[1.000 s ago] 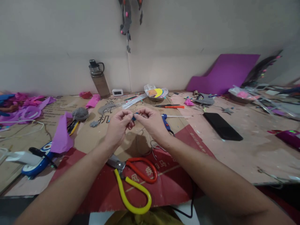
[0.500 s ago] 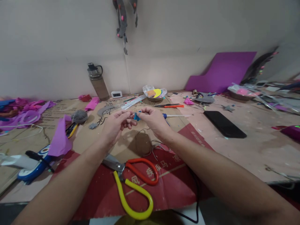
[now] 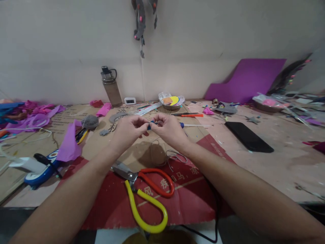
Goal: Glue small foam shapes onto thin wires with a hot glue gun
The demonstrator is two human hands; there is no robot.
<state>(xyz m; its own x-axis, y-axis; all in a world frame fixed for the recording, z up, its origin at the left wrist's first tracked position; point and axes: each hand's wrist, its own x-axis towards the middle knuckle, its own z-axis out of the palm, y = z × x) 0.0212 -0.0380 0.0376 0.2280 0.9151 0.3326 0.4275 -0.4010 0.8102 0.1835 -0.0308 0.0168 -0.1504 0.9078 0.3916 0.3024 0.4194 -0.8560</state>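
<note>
A small blue piece point(image 3: 149, 127) is being held above the cardboard point(image 3: 182, 210), where it is being pinched between thumb and forefinger by both the left hand point(image 3: 129, 130) and the right hand point(image 3: 169, 131), its shape being mostly hidden by the fingers. The step in hand seems to be the working of this piece with the fingertips, and a light, steady pinch is probably being called for by the next move. Nearer the body, open scissors point(image 3: 131, 177) are being supported by the cardboard.
</note>
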